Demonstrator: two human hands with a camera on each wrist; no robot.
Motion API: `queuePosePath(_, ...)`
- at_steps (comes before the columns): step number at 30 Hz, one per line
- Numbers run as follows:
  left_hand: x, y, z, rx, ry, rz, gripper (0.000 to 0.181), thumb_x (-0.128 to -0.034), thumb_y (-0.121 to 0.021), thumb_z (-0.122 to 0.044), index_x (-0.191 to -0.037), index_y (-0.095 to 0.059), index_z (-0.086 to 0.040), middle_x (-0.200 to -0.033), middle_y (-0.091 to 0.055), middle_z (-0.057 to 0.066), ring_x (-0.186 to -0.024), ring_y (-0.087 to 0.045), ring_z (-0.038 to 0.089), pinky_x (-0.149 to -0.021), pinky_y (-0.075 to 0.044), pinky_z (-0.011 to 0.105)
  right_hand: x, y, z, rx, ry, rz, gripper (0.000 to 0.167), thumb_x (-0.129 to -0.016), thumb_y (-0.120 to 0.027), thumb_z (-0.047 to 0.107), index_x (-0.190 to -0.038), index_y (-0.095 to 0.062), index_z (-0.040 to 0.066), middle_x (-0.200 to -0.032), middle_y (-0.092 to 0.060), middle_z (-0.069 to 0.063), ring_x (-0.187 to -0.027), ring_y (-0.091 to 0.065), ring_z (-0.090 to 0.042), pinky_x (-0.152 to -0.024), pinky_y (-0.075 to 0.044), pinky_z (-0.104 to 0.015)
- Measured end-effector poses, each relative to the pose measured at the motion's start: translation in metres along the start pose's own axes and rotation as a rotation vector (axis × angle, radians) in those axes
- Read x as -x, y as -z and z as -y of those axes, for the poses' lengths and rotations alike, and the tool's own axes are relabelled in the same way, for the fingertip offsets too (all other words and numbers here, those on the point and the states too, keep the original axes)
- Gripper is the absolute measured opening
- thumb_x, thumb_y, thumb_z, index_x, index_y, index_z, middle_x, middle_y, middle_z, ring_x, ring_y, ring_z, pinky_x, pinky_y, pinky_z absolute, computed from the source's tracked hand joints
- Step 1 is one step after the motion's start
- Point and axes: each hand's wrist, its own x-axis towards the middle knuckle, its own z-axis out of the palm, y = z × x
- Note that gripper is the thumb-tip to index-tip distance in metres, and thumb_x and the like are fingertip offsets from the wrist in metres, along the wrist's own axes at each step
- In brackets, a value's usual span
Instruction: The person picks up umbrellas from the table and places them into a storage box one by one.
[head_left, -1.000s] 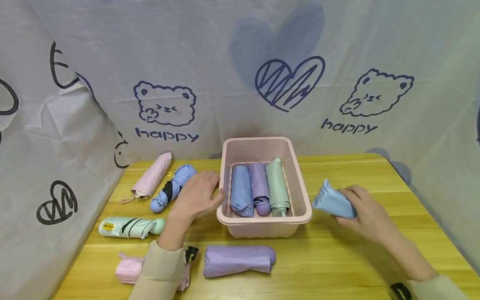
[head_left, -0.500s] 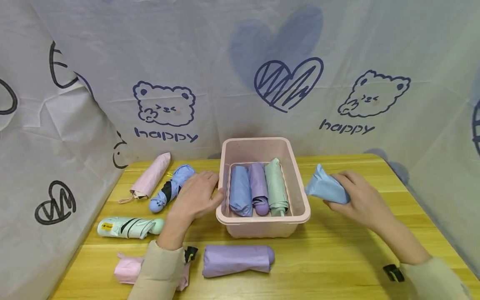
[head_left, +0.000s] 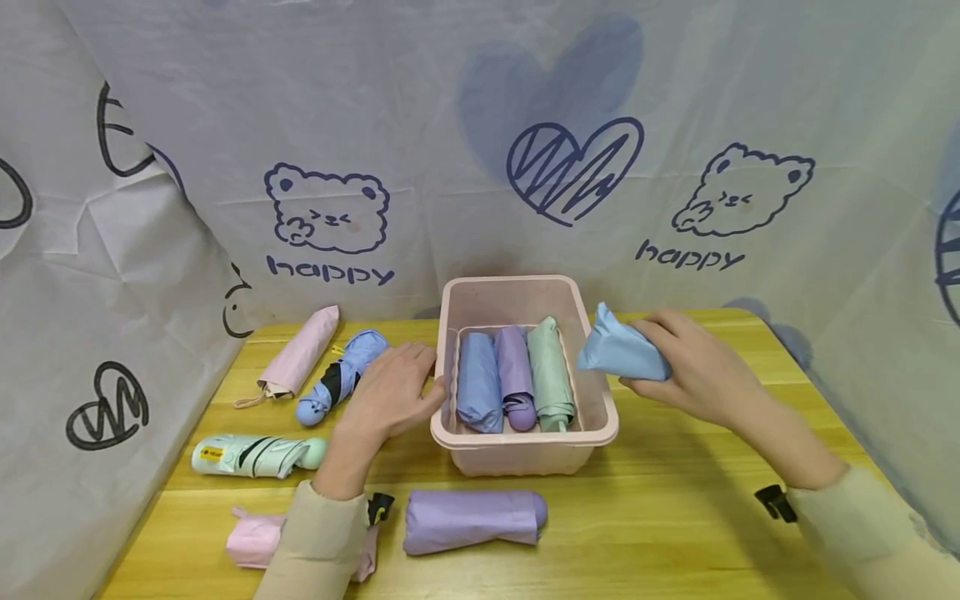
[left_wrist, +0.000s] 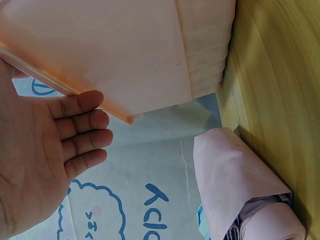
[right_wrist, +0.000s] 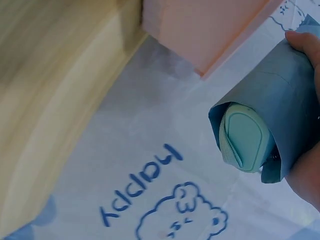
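The right hand point(head_left: 697, 367) grips a folded light-blue umbrella point(head_left: 624, 348) above the right rim of the pink bin point(head_left: 525, 458). In the right wrist view this umbrella point(right_wrist: 270, 95) shows its pale green handle end. Inside the bin lie a blue umbrella point(head_left: 480, 379), a purple umbrella point(head_left: 513, 362) and a green umbrella point(head_left: 551, 367), side by side. The left hand point(head_left: 393, 392) is at the bin's left rim, its thumb side against it; in the left wrist view the hand's fingers point(left_wrist: 82, 130) are extended with nothing held.
Left of the bin lie a pink umbrella point(head_left: 303, 350), a blue one point(head_left: 341, 379) and a mint one point(head_left: 251, 455). Another pink one point(head_left: 255, 537) is partly under the left sleeve. A purple umbrella point(head_left: 472, 521) lies in front of the bin. A printed cloth point(head_left: 450, 167) hangs behind.
The right hand has carried the light-blue umbrella leftward and up, from beside the bin to its right rim. The left hand has stayed in place at the left rim.
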Motion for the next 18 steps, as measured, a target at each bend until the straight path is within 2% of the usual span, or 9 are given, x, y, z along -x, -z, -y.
queuePosePath(5, 0.0, 0.0, 0.001, 0.001, -0.006, -0.005, 0.031, -0.0932, -0.046, -0.034, -0.097, -0.06, -0.007, -0.1, -0.065, 0.007, -0.097, -0.059, 0.027, -0.093, -0.049, 0.044, -0.018, 0.007, 0.007, 0.0, 0.033, 0.083, 0.06, -0.078, -0.088, 0.026, -0.128, -0.064, 0.001, -0.115, -0.063, -0.014, -0.09, -0.058, -0.027, -0.074, -0.053, -0.045)
queuePosePath(11, 0.0, -0.001, 0.0, 0.002, 0.002, -0.007, 0.031, -0.093, -0.046, -0.035, -0.097, -0.061, -0.007, -0.103, -0.066, 0.008, -0.1, -0.06, 0.028, -0.096, -0.048, 0.045, -0.041, 0.013, 0.015, 0.009, 0.024, 0.231, 0.059, -0.083, -0.085, 0.032, -0.129, -0.064, 0.001, -0.116, -0.063, -0.013, -0.095, -0.058, -0.026, -0.081, -0.054, -0.044)
queuePosePath(18, 0.0, 0.0, 0.0, 0.005, 0.008, 0.0, 0.034, -0.0933, -0.046, -0.035, -0.101, -0.063, -0.006, -0.108, -0.068, 0.009, -0.105, -0.061, 0.029, -0.099, -0.048, 0.046, -0.067, 0.013, 0.023, 0.038, 0.049, 0.353, 0.065, -0.084, -0.084, 0.037, -0.133, -0.062, 0.002, -0.114, -0.061, -0.01, -0.092, -0.057, -0.022, -0.074, -0.054, -0.04)
